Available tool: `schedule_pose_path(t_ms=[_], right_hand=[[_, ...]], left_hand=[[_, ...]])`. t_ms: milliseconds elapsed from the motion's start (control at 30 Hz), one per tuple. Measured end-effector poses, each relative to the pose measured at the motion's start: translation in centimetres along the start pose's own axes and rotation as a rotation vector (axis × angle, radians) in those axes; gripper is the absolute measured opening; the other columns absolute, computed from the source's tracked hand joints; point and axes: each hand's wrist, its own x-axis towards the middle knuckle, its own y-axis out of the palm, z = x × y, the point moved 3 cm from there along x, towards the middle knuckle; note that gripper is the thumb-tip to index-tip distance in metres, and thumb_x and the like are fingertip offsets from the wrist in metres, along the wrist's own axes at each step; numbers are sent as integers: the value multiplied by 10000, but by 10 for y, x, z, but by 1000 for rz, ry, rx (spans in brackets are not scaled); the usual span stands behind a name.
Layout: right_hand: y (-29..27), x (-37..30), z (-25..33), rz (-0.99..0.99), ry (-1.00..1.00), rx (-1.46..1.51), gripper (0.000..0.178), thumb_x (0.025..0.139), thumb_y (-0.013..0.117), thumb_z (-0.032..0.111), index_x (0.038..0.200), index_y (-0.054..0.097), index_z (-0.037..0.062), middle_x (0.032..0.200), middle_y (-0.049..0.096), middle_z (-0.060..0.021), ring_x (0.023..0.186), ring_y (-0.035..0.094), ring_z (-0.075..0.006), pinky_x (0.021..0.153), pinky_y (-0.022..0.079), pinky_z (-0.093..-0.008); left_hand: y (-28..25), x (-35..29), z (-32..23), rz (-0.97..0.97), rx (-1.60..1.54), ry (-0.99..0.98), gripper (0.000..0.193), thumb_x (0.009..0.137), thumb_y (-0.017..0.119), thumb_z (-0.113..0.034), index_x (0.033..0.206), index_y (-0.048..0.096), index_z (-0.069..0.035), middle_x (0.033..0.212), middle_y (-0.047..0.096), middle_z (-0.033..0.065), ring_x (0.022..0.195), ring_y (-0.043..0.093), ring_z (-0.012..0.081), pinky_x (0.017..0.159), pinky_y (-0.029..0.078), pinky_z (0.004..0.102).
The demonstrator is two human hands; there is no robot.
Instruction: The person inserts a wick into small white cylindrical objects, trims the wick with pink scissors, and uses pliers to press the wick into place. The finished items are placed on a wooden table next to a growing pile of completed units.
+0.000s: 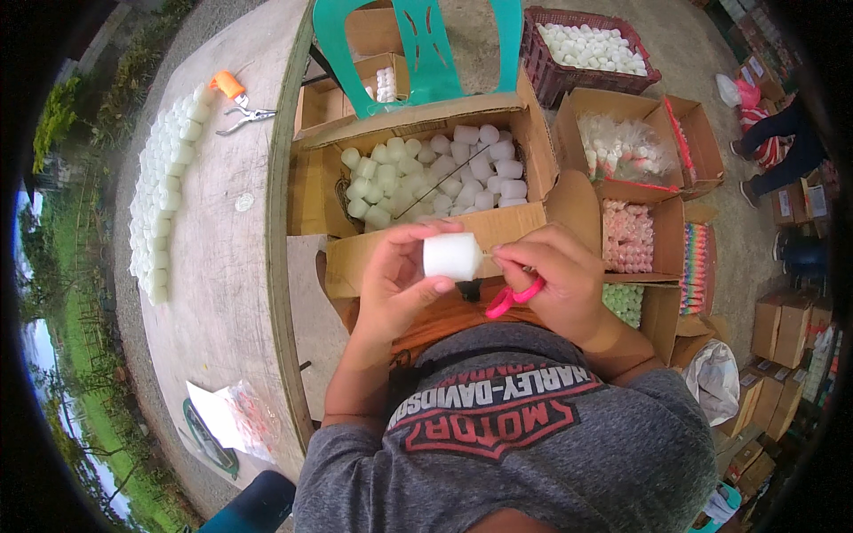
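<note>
My left hand is closed around a short white candle, held sideways in front of my chest. At the candle's right end, the fingers of my right hand pinch what looks like its thin wick. Pink-handled scissors hang from that same hand, their blades mostly hidden by it. Just beyond both hands lies an open cardboard box, holding many loose white candles and a thin dark rod lying across them.
On the table at left stand rows of white candles, pliers and an orange-handled tool. A green chair stands beyond the box. Rightward are a dark red crate, goods-filled boxes and a person's legs.
</note>
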Motion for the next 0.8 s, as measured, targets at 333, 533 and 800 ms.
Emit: schedule_pose_path(t_ms=[333, 533, 800], right_hand=[[2, -7, -13, 79, 66, 96, 221, 712, 754, 45, 913, 663, 32, 826, 634, -88, 735, 625, -237, 637, 507, -313], [3, -10, -12, 7, 40, 135, 181, 748, 724, 83, 910, 650, 44, 837, 612, -85, 781, 601, -256, 668, 487, -336], [19, -23, -13, 64, 145, 192, 112, 780, 672, 106, 854, 623, 38, 821, 593, -96, 802, 579, -287, 713, 459, -376]], left_hand=[[-16, -11, 15, -175, -90, 66, 644, 803, 726, -291, 1299, 424, -12, 1255, 510, 138, 1166, 502, 239, 992, 408, 395], [-10, -12, 20, -241, -236, 39, 649, 800, 736, -276, 1317, 433, -29, 1265, 526, 124, 1187, 505, 230, 982, 432, 408], [2, -12, 27, -254, -320, -64, 682, 853, 661, -340, 1378, 339, -47, 1258, 491, 80, 1152, 492, 219, 984, 414, 433]])
